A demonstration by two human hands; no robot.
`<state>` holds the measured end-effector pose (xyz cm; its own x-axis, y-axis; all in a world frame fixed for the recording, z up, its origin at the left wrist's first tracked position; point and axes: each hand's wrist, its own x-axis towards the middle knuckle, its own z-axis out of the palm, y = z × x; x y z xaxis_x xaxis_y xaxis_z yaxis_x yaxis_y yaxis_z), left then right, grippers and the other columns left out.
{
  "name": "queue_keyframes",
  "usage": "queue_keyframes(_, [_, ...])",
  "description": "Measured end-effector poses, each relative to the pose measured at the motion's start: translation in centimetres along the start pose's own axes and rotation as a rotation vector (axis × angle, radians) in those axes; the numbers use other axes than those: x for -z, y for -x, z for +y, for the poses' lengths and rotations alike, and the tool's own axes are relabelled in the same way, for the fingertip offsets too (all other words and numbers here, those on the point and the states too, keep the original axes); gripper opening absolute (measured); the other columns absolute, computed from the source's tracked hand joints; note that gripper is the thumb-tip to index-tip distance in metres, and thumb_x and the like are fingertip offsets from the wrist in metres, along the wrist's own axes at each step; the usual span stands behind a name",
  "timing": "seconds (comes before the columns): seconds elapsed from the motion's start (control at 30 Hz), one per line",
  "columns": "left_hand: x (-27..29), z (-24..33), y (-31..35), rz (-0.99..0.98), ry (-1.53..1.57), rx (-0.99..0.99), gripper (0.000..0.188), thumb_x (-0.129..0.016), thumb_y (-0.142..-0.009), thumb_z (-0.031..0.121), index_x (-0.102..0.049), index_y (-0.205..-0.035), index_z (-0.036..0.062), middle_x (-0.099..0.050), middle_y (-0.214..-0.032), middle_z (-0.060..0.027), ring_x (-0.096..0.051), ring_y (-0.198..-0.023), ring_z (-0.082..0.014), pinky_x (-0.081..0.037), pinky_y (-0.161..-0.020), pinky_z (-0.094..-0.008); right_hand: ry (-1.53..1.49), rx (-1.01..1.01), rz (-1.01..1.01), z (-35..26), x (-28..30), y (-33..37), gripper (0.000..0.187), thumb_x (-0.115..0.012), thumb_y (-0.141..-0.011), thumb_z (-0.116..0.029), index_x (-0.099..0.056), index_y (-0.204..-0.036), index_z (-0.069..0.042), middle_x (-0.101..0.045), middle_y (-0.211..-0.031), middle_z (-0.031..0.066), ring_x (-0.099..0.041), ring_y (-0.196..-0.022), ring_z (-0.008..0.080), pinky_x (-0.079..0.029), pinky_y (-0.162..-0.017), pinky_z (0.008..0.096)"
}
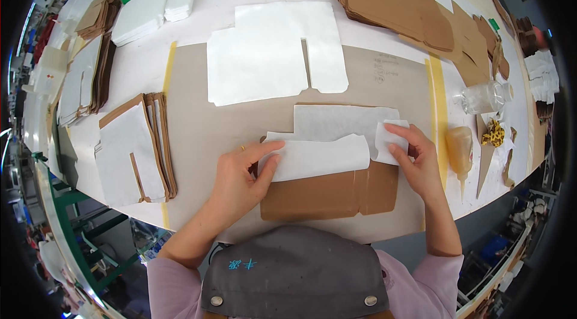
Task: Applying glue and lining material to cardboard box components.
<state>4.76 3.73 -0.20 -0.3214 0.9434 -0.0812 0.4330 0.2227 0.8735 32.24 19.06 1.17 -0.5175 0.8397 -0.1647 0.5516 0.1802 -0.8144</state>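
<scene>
A thin white slotted sheet [324, 159] lies over a brown board-like panel [318, 202] of similar outline in front of me. Its upper part rests flat on the panel, while the nearer part is lifted and folded back, leaving the panel's lower strip bare. My left hand [241, 173] pinches the sheet's left edge between thumb and fingers. At the other side, across the slot, my right hand [419, 156] pinches the narrow flap [387, 141]. Beyond them, a separate stack of white slotted sheets [270, 60] lies flat. Whether the sheet is paper or fabric, I cannot tell.
White-faced brown panels [129, 156] are stacked at left. White pieces [162, 3] and brown panels [390, 3] lie at the back. On the right are a squeeze bottle [460, 147] with amber contents, a clear jar [484, 98] on its side and a yellow patterned bundle [493, 133].
</scene>
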Motion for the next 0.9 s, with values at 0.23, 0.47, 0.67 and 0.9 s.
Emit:
queue_keyframes(0.23, [-0.57,-0.34,-0.18,-0.010,-0.055,-0.077,0.020,-0.068,-0.085,0.003,-0.072,-0.104,0.0059,-0.057,-0.069,-0.0027,-0.040,-0.052,-0.0071,-0.032,-0.047,-0.0245,0.088,0.005,0.029,0.35,0.01,0.62,0.034,-0.066,-0.083,-0.002,-0.066,-0.116,-0.007,-0.050,-0.082,0.0037,-0.041,-0.058,0.0107,-0.034,-0.052,0.0239])
queue_keyframes(0.47, [-0.56,-0.27,0.05,0.012,-0.085,-0.045,0.020,-0.069,-0.083,0.004,-0.071,-0.103,0.0046,-0.054,-0.067,-0.0029,-0.037,-0.050,-0.0079,-0.029,-0.046,-0.0249,0.082,0.010,0.019,0.28,-0.30,0.39,0.031,-0.067,-0.085,-0.005,-0.066,-0.116,-0.006,-0.054,-0.086,0.0068,-0.046,-0.058,0.0127,-0.039,-0.053,0.0262])
queue_keyframes(0.67, [-0.50,-0.19,-0.07,0.006,-0.114,-0.035,0.020,-0.069,-0.082,0.003,-0.071,-0.103,0.0044,-0.054,-0.067,-0.0045,-0.040,-0.050,-0.0109,-0.032,-0.047,-0.0260,0.136,-0.003,0.013,-0.19,-0.18,0.33,0.030,-0.067,-0.085,-0.006,-0.066,-0.116,-0.007,-0.054,-0.086,0.0079,-0.049,-0.058,0.0158,-0.041,-0.054,0.0282])
queue_keyframes(0.9, [-0.44,0.08,0.12,0.023,-0.102,-0.041,0.022,-0.067,-0.083,0.002,-0.071,-0.105,0.0040,-0.053,-0.068,-0.0040,-0.041,-0.052,-0.0102,-0.033,-0.048,-0.0253,0.151,0.024,0.009,0.22,-0.09,0.12,0.030,-0.067,-0.085,-0.006,-0.066,-0.115,-0.007,-0.050,-0.076,0.0058,-0.043,-0.056,0.0139,-0.036,-0.052,0.0277])
